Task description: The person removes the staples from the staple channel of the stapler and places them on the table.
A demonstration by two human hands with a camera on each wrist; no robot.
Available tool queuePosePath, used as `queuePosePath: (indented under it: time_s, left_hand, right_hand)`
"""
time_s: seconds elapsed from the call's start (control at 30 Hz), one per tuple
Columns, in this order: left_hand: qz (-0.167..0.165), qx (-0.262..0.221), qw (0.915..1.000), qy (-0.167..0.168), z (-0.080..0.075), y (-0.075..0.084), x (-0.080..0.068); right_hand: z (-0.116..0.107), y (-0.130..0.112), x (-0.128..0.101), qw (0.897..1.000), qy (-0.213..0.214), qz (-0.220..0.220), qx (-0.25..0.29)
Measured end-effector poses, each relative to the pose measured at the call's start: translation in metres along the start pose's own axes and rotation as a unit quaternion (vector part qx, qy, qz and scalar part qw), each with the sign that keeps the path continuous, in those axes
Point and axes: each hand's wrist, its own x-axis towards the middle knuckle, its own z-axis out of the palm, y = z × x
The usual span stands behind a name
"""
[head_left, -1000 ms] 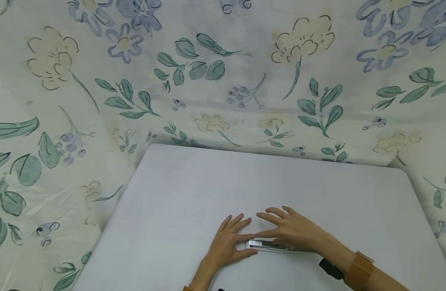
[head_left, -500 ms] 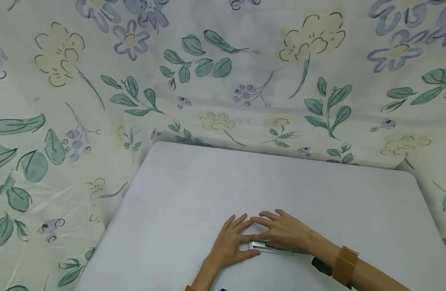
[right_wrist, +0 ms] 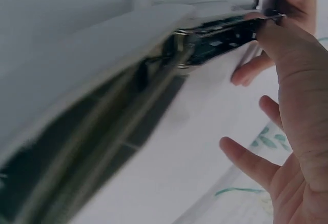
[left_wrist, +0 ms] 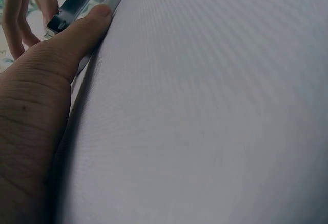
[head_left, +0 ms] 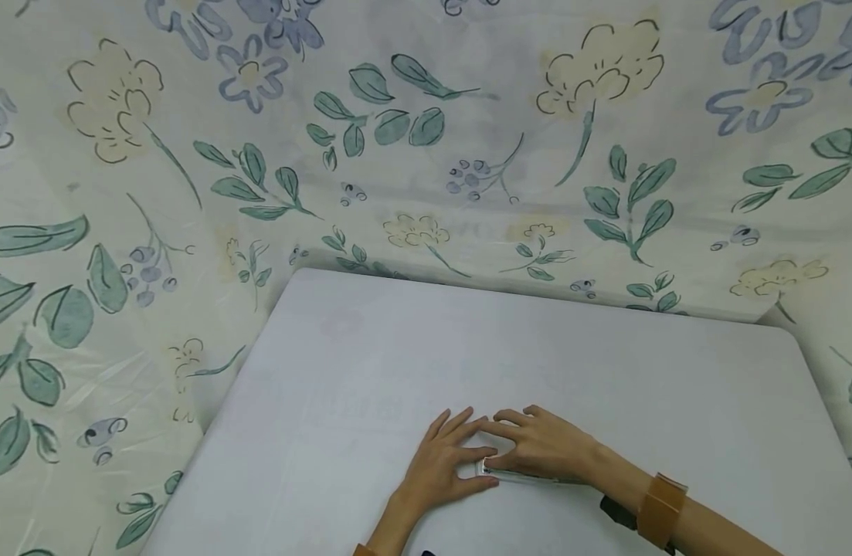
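A white stapler (head_left: 533,478) with its top swung up lies on the table, its metal staple channel (right_wrist: 220,44) showing in the right wrist view. My left hand (head_left: 432,471) holds the front end, thumb on the near side and index finger on the far side. In the left wrist view, that thumb (left_wrist: 84,32) lies along the stapler's side. My right hand (head_left: 554,448) reaches over from the right, its thumb (right_wrist: 287,42) pressing at the front of the channel and its other fingers spread. Much of the stapler is hidden beneath the right hand in the head view.
The white table (head_left: 370,347) has rounded far corners. Flower-printed cloth (head_left: 426,177) hangs behind it and along its sides. An orange band (head_left: 662,506) with a dark device (head_left: 618,513) circles the right wrist.
My right hand has slid left along the stapler, bringing its thumb to the front end. The left hand stays on the stapler. The head view has shifted slightly.
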Motion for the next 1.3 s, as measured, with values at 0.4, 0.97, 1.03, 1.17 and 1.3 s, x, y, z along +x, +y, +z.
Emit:
queuePosePath:
  time_s: [0.4,0.97,1.03,1.17,1.3]
  left_hand:
    - [-0.002,0.011,0.9999,-0.002,0.000,0.000,-0.001]
    - [-0.010,-0.005,0.9998,-0.014,-0.003,0.002,0.001]
    - [-0.009,-0.002,0.9999,-0.014,-0.002,0.003,0.001]
    - [-0.005,-0.003,0.9999,-0.012,-0.002,0.004,0.001]
    - [0.002,-0.001,1.0000,-0.009,-0.001,0.004,0.001]
  right_hand:
    - [0.003,0.005,-0.008,1.000,0.021,-0.023,0.000]
    - [-0.008,0.003,0.003,1.000,-0.009,-0.026,0.010]
    - [-0.008,0.003,0.002,1.000,-0.011,-0.027,0.007]
    - [-0.009,0.002,0.000,0.999,-0.018,-0.026,0.003]
    - [-0.013,0.002,-0.003,1.000,-0.011,-0.022,0.004]
